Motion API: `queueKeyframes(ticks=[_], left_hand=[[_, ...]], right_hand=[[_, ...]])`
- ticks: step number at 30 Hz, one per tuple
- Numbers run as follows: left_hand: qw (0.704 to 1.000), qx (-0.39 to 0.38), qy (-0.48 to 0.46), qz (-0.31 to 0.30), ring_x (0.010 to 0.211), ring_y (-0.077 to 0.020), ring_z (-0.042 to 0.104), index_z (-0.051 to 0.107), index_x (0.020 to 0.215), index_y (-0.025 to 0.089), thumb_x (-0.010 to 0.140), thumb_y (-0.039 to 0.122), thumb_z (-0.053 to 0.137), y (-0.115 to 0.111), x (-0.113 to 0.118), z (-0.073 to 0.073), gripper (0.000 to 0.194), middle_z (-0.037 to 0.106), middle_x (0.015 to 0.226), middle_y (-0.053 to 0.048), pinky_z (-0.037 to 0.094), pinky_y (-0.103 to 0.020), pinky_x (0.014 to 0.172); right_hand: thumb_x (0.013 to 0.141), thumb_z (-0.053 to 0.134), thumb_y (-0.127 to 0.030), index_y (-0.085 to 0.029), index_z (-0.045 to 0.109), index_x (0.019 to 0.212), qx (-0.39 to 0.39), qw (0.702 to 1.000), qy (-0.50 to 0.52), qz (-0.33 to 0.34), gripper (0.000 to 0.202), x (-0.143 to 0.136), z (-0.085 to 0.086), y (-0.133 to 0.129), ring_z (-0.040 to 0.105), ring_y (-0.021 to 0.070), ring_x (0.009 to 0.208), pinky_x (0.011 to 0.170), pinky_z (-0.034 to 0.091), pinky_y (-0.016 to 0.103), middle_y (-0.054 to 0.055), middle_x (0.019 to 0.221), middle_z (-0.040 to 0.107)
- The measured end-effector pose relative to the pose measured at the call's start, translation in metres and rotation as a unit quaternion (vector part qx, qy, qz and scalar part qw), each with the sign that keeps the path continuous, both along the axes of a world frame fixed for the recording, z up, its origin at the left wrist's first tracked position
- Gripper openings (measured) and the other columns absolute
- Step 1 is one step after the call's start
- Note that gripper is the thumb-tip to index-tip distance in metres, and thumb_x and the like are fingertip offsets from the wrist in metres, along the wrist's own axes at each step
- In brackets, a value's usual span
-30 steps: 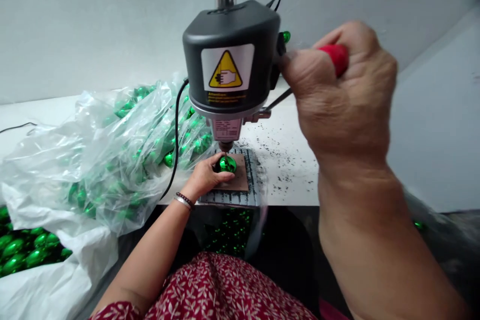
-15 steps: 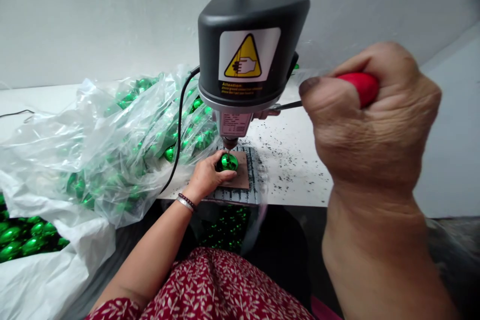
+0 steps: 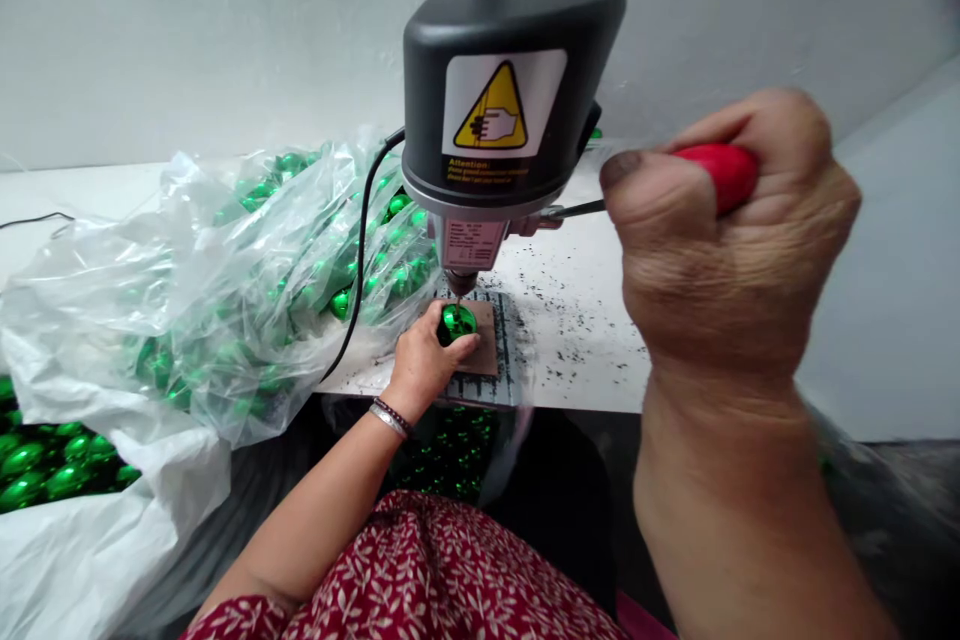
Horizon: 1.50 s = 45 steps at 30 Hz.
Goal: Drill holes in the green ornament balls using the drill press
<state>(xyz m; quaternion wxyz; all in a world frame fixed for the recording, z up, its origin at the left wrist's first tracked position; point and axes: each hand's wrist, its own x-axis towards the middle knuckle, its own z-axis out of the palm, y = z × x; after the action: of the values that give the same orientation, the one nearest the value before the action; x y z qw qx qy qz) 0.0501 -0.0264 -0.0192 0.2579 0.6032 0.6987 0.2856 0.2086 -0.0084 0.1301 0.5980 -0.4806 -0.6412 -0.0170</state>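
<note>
Under the chuck of a black drill press [image 3: 510, 100], my left hand [image 3: 427, 355] grips a shiny green ball [image 3: 459, 322] between thumb and fingers. The ball rests on a small brown board [image 3: 484, 350] on the drill base. The thin bit comes down to the top of the ball; whether it has entered cannot be made out. My right hand [image 3: 720, 230] is closed round the red knob [image 3: 727, 175] of the drill's lever, close to the camera at the right.
Clear plastic bags [image 3: 225, 280] of green balls lie on the white table [image 3: 592, 320] at left. More green balls [image 3: 67, 460] sit in a white sack at lower left. Dark shavings litter the table right of the drill; a black cable hangs beside it.
The view has shifted slightly. My left wrist has moved a little right, with the hand still on the ball. My right hand stays on the red knob.
</note>
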Motion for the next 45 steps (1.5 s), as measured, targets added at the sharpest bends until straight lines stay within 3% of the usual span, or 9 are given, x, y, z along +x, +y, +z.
queueKeyframes(ticks=[9,17,25,30,39,42,45], left_hand=[[1.000,0.013,-0.011,-0.001,0.103,-0.0254,0.069,0.061,0.125,0.022,0.081,0.036,0.074,-0.001,-0.001,-0.002,0.049,0.075,0.105,-0.007,0.050,-0.033,0.091],[1.000,0.007,-0.007,-0.007,0.100,-0.0257,0.069,0.062,0.124,0.020,0.081,0.035,0.074,0.000,-0.001,0.000,0.047,0.075,0.105,-0.007,0.050,-0.033,0.087],[1.000,0.017,-0.019,-0.018,0.093,-0.0234,0.069,0.063,0.120,0.023,0.080,0.037,0.074,0.001,-0.004,-0.003,0.045,0.075,0.097,-0.004,0.049,-0.030,0.082],[0.999,0.018,-0.027,-0.016,0.090,-0.0224,0.069,0.064,0.119,0.023,0.080,0.037,0.074,0.001,-0.004,-0.004,0.043,0.075,0.096,-0.003,0.048,-0.029,0.081],[0.999,0.017,-0.048,-0.019,0.092,-0.0225,0.068,0.065,0.116,0.023,0.078,0.034,0.075,0.000,-0.004,-0.001,0.041,0.075,0.098,-0.004,0.049,-0.030,0.082],[0.998,0.022,-0.057,-0.024,0.091,-0.0216,0.067,0.065,0.115,0.023,0.077,0.034,0.075,0.002,-0.005,-0.003,0.041,0.074,0.098,-0.003,0.048,-0.030,0.082],[0.997,0.026,-0.074,-0.018,0.089,-0.0200,0.066,0.065,0.112,0.022,0.076,0.032,0.076,0.002,-0.005,-0.002,0.039,0.073,0.097,-0.002,0.048,-0.030,0.082]], right_hand=[[0.086,0.052,-0.024,-0.013,0.047,0.073,0.086,0.995,-0.041,-0.020,0.017,-0.001,-0.023,-0.014,0.036,-0.0011,0.061,0.062,0.036,0.016,-0.006,0.065,0.046],[0.085,0.053,-0.022,-0.013,0.049,0.073,0.118,0.991,-0.046,-0.046,0.015,-0.004,-0.033,-0.016,0.037,-0.0005,0.059,0.060,0.035,0.016,-0.006,0.064,0.047],[0.086,0.059,-0.024,-0.015,0.052,0.076,0.126,0.990,-0.022,-0.063,0.015,-0.007,-0.053,-0.022,0.037,0.0000,0.056,0.055,0.034,0.016,-0.006,0.063,0.044],[0.085,0.060,-0.025,-0.016,0.056,0.078,0.141,0.987,-0.008,-0.078,0.012,-0.011,-0.059,-0.023,0.045,0.0030,0.059,0.057,0.038,0.019,-0.003,0.066,0.051],[0.088,0.053,-0.017,-0.017,0.051,0.086,0.155,0.987,-0.007,-0.029,0.002,-0.013,-0.085,-0.025,0.052,0.0027,0.064,0.063,0.041,0.017,-0.004,0.071,0.054],[0.086,0.055,-0.020,-0.016,0.050,0.081,0.177,0.983,-0.011,-0.047,0.008,-0.012,-0.070,-0.016,0.049,0.0018,0.062,0.059,0.037,0.017,-0.004,0.069,0.053],[0.085,0.055,-0.027,-0.014,0.049,0.073,0.165,0.984,0.010,-0.073,0.019,-0.012,-0.029,0.003,0.039,0.0018,0.056,0.053,0.029,0.018,-0.004,0.063,0.046]])
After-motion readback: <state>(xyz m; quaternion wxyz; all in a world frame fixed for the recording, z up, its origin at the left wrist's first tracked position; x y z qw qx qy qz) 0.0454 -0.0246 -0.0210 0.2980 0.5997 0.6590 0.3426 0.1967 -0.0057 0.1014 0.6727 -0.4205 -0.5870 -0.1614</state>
